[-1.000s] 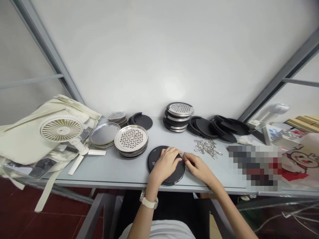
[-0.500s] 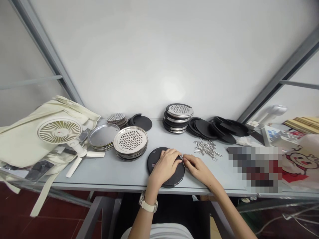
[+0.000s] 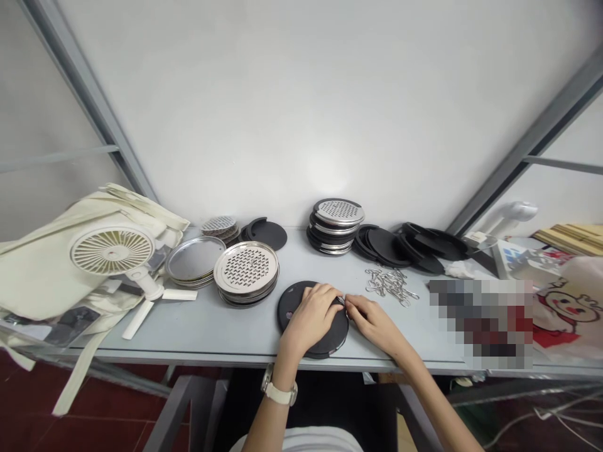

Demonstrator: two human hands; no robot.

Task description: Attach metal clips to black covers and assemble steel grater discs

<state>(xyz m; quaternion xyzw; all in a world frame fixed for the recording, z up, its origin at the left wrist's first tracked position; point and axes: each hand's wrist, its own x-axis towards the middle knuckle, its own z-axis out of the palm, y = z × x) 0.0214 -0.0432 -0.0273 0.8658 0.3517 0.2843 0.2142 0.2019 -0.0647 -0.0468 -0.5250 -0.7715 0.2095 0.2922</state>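
Note:
A round black plastic disc [image 3: 288,309] lies flat near the table's front edge. Across its top rests my left hand [image 3: 311,314], fingers curled and thumb bent in toward the disc's right rim, holding it. Right beside that rim, my right hand [image 3: 372,323] pinches with thumb and forefinger. What sits between those fingertips is too small and covered to make out. A pile of small metal wire clips [image 3: 391,284] lies just beyond my right hand. To the left of the disc stands a stack of round metal grater plates [image 3: 246,267].
Smooth metal discs [image 3: 195,258] are stacked by a white fan [image 3: 113,251] and a cream bag [image 3: 42,251]. At the back stands a stack of graters in black holders [image 3: 335,226]. Black plastic discs [image 3: 389,246] lie right of it. A printed plastic bag [image 3: 568,307] sits far right.
Both hands keep nearly the same pose at the disc's right rim. The whole view has shifted very slightly; nothing else has visibly moved.

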